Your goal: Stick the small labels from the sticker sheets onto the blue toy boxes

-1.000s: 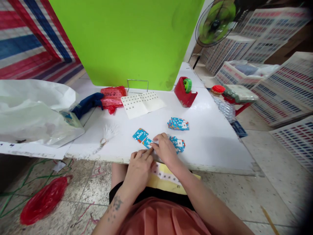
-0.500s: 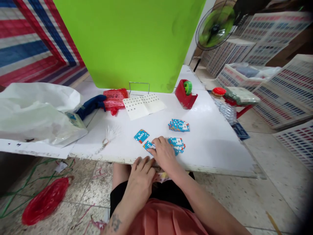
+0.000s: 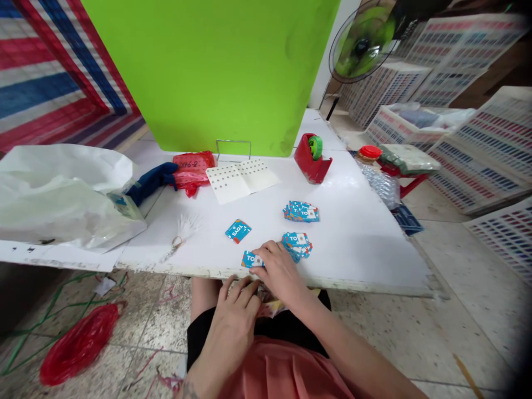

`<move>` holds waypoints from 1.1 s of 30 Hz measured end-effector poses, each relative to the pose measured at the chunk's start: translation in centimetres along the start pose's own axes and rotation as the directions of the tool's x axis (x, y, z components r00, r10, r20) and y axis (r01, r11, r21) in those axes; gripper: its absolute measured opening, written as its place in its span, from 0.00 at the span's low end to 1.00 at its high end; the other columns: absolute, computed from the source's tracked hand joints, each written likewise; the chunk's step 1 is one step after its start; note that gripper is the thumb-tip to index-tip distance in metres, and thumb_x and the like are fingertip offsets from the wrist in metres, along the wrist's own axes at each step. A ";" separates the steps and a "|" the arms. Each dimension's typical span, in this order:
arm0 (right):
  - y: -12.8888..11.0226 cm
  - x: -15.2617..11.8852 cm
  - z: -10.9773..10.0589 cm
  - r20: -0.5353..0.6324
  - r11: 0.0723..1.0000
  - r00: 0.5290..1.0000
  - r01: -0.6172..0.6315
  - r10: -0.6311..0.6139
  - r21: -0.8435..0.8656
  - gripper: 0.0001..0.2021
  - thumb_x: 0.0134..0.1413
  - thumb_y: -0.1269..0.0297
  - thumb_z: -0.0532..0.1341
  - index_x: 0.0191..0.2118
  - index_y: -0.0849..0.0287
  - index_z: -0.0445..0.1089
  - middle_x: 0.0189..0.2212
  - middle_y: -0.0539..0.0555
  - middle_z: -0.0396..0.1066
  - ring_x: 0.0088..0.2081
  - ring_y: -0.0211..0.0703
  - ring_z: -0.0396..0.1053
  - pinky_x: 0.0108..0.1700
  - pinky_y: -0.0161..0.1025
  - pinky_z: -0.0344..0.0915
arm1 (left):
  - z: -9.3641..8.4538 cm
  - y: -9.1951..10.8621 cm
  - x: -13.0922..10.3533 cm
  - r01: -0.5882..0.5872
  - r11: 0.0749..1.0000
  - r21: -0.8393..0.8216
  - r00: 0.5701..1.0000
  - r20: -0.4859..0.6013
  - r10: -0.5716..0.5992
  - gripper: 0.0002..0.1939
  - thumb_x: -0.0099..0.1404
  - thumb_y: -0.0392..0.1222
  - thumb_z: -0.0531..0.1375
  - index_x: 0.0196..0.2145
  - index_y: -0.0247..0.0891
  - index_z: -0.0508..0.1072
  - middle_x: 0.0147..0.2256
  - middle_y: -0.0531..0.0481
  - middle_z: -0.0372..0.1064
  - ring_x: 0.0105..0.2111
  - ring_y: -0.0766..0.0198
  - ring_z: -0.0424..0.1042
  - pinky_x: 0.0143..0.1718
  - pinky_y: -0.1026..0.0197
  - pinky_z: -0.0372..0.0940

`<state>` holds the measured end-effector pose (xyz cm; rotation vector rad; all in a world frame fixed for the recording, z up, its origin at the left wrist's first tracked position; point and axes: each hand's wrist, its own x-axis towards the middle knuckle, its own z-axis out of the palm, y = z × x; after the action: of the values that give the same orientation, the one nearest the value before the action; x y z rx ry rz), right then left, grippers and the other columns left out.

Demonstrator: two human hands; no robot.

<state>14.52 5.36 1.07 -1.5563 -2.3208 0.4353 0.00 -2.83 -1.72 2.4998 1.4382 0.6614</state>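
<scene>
A blue card printed "TO" [image 3: 249,259] lies near the table's front edge, its right end between the thumb and fingers of my right hand [image 3: 280,270]. My left hand [image 3: 239,305] is just below that edge, its fingers curled down over something mostly hidden. Between my hands and my lap shows part of a yellowish patterned packet [image 3: 271,308]. Left of my right hand, a second blue card reading "TOYS" [image 3: 238,231] lies apart and tilted. Just beyond my right knuckles is a fanned pile of such cards [image 3: 300,244]. Another fanned pile [image 3: 302,211] sits farther back.
Toward the back are a red tape dispenser [image 3: 312,160], a dotted white sheet [image 3: 243,180] and a red plastic packet [image 3: 193,169]. Thin white strands [image 3: 185,230] and a large white bag [image 3: 66,194] occupy the left. A green board [image 3: 220,72] stands behind.
The held card has turned from slanted to nearly level and come closer to the front edge. My right hand has moved slightly toward me with it. The view has shifted a little.
</scene>
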 end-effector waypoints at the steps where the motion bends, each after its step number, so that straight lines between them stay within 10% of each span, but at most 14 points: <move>1: 0.1 0.0 0.0 0.003 1.000 1.000 -0.001 0.001 0.022 0.15 0.47 0.66 0.68 0.43 0.59 0.70 0.40 0.57 0.67 0.43 0.50 0.64 0.48 0.45 0.61 | 0.0 0.0 -0.1 -0.001 1.000 -0.002 1.000 0.010 0.001 0.11 0.65 0.32 0.53 0.42 0.40 0.71 0.51 0.48 0.68 0.55 0.56 0.61 0.61 0.44 0.47; 14: 1.6 -0.2 -0.3 0.055 0.957 0.996 -0.082 0.070 0.279 0.09 0.54 0.72 0.60 0.41 0.56 0.65 0.34 0.50 0.73 0.37 0.42 0.70 0.38 0.36 0.61 | -1.2 0.8 0.2 0.040 0.999 -0.009 0.994 0.105 -0.038 0.06 0.66 0.36 0.54 0.33 0.39 0.70 0.34 0.49 0.71 0.38 0.57 0.67 0.48 0.48 0.58; 22: 5.6 -1.7 -5.2 -0.154 0.997 0.986 -0.072 0.068 -0.021 0.07 0.57 0.69 0.58 0.41 0.57 0.71 0.44 0.56 0.73 0.47 0.49 0.67 0.48 0.45 0.59 | -1.6 0.8 1.0 0.256 0.933 -0.253 0.963 0.148 -0.224 0.14 0.70 0.40 0.48 0.30 0.39 0.69 0.28 0.50 0.67 0.30 0.61 0.65 0.33 0.60 0.58; 28: 2.5 -4.7 -4.8 0.202 0.978 0.965 0.136 -0.166 0.157 0.09 0.56 0.69 0.60 0.43 0.55 0.71 0.39 0.51 0.75 0.42 0.44 0.71 0.44 0.39 0.63 | -1.0 0.8 1.8 0.403 0.752 -0.522 0.915 0.226 -0.334 0.14 0.68 0.46 0.51 0.31 0.38 0.71 0.30 0.49 0.70 0.31 0.61 0.68 0.34 0.61 0.61; 33: 3.1 -5.1 -4.1 0.200 0.971 0.969 0.098 -0.143 0.217 0.10 0.57 0.70 0.59 0.44 0.54 0.71 0.40 0.50 0.76 0.42 0.42 0.71 0.44 0.38 0.64 | -1.4 0.2 1.5 0.468 0.659 -0.589 0.883 0.280 -0.378 0.09 0.63 0.43 0.56 0.39 0.38 0.72 0.35 0.48 0.73 0.35 0.60 0.69 0.36 0.62 0.62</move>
<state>20.69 2.10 3.05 -1.3183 -2.4210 0.8209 0.12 -1.74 -0.02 1.5675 1.3661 0.7162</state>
